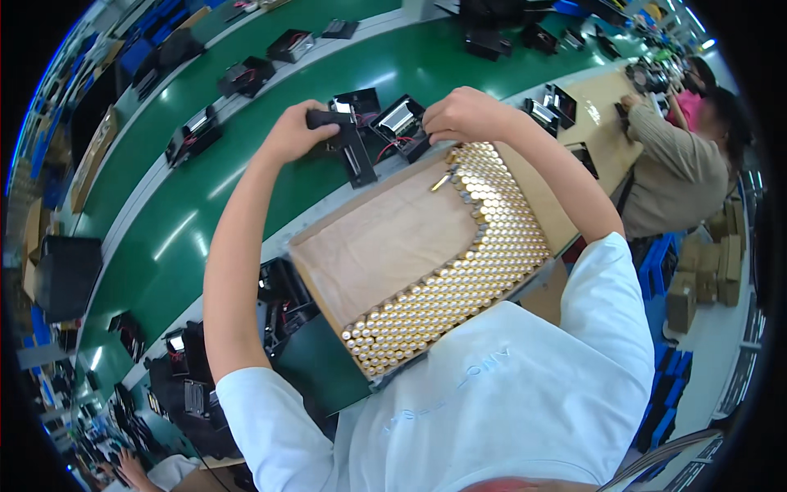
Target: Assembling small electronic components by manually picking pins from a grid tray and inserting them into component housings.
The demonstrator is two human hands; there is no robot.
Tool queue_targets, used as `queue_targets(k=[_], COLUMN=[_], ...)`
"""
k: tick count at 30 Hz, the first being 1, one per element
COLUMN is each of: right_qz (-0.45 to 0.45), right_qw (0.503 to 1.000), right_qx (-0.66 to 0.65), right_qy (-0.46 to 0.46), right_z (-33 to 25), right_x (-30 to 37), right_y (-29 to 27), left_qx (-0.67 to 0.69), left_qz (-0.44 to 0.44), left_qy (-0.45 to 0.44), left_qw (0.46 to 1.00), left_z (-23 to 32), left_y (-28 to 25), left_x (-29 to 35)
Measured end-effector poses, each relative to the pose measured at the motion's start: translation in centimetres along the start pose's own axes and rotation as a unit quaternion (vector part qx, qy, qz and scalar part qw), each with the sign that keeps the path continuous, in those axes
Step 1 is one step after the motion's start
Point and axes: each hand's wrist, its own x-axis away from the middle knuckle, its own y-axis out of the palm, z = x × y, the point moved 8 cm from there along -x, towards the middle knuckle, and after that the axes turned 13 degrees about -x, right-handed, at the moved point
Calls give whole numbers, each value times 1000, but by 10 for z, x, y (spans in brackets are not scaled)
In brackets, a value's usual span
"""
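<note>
My left hand (pixel 302 133) is closed round the end of a long black plastic casing part (pixel 354 154), its thumb lying across the top. Just right of it, an open black housing (pixel 402 121) with a silvery inside tilts above the belt's near edge. Red wires (pixel 392 149) run at its lower side. The curled fingers of my right hand (pixel 466 115) are closed at this housing's right edge; their tips are partly hidden. Below both hands lies a shallow cardboard box (pixel 321 283) part filled with upright gold-coloured batteries (pixel 434 299). One battery (pixel 442 182) lies on its side there.
A green conveyor belt (pixel 176 225) curves past the box, carrying more black housings (pixel 193 135) along its edges. Another opened unit (pixel 354 102) sits behind my hands. To the right, a co-worker (pixel 680 156) sits at a wooden table (pixel 602 98). Black parts (pixel 283 291) lie left of the box.
</note>
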Motion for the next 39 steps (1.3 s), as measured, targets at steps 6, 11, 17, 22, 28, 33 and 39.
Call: queue_targets(k=[6, 11, 17, 22, 28, 33, 39], right_qz=[6, 16, 88, 53, -44, 21, -250], right_qw=[996, 994, 996, 991, 957, 992, 928], right_qx=[56, 71, 18, 68, 137, 59, 201], right_qy=[76, 76, 18, 100, 252, 111, 190], right_z=[41, 46, 27, 42, 62, -43, -64], right_x=[47, 57, 50, 65, 92, 47, 24], right_y=[-6, -4, -9, -22, -28, -38, 59], left_qx=[220, 242, 135, 309, 557, 544, 522], left_qz=[61, 93, 187, 268, 292, 262, 239], left_qy=[-116, -138, -141, -189, -202, -202, -201], left_qw=[967, 956, 963, 893, 751, 771, 794], left_z=[14, 27, 52, 22, -1, 15, 20], left_y=[3, 12, 7, 4, 9, 14, 20], left_x=[-1, -1, -7, -6, 3, -1, -4])
